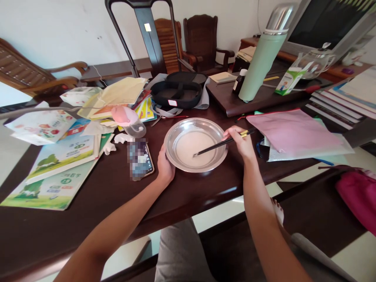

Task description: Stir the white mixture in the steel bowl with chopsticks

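A shiny metal bowl [216, 162] sits on the dark wooden table, with something whitish [190, 145] in its bottom; I cannot tell whether it is liquid or fine grain. My left hand [165, 166] grips the bowl's left side, fingers partly hidden under the rim. Over the right rim, my right hand [239, 141] is closed around black chopsticks [216, 146] with gold-coloured bands near the upper end. Their tips reach down to the whitish contents, near the middle of the bowl. Just left of my left hand lies a phone [141, 158] with a blurred screen.
Books [55, 172], crumpled tissue [122, 138] and a pink-topped clear cup [127, 119] lie on the left. Behind the bowl is an open black case [176, 96]. A green thermos [261, 62] stands at the back right, and a pink zip pouch [293, 131] lies to the right.
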Demonstrator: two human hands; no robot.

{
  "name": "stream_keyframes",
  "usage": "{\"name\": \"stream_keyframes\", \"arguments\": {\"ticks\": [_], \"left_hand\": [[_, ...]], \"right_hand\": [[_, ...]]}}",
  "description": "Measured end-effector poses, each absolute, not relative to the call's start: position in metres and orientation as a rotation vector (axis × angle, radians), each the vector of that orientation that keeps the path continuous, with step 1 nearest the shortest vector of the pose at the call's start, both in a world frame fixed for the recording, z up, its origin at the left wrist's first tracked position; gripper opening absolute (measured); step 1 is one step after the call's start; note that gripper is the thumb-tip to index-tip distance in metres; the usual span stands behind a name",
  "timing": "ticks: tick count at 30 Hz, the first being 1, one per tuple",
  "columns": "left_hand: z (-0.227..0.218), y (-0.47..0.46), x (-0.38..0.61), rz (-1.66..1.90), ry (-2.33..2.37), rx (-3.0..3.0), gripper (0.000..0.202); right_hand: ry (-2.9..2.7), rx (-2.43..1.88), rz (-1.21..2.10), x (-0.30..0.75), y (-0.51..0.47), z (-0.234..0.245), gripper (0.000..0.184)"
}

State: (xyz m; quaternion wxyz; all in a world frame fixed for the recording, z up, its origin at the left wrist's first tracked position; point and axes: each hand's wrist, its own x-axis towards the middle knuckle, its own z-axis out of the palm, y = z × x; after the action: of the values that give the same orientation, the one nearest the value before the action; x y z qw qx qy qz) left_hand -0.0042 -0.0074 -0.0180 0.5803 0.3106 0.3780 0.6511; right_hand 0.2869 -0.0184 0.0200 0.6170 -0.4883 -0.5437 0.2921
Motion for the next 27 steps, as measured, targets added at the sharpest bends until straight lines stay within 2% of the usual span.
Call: {"name": "stream_keyframes", "arguments": {"ticks": [7, 13, 19, 24, 27], "left_hand": [[-0.02, -0.007, -0.006, 1.509, 0.898, 0.739, 0.038], [-0.025, -0.005, -0.006, 1.519, 0.907, 0.711, 0.039], [-0.029, -0.004, -0.007, 1.53, 0.895, 0.708, 0.039], [-0.029, -0.004, -0.007, 1.529, 0.893, 0.713, 0.041], [-0.028, -0.004, -0.007, 1.528, 0.898, 0.721, 0.039]], "right_hand": [[-1.129, -1.131, 0.558, 0.292, -0.016, 0.019, 0.057], [-1.281, -1.14, 0.744, 0.286, -0.019, 0.022, 0.058], [-1.159, -1.124, 0.567, 0.291, -0.021, 0.02, 0.052], [-1.265, -1.136, 0.704, 0.286, -0.019, 0.02, 0.055], [-1.225, -1.163, 0.654, 0.286, -0.018, 0.021, 0.055]]}}
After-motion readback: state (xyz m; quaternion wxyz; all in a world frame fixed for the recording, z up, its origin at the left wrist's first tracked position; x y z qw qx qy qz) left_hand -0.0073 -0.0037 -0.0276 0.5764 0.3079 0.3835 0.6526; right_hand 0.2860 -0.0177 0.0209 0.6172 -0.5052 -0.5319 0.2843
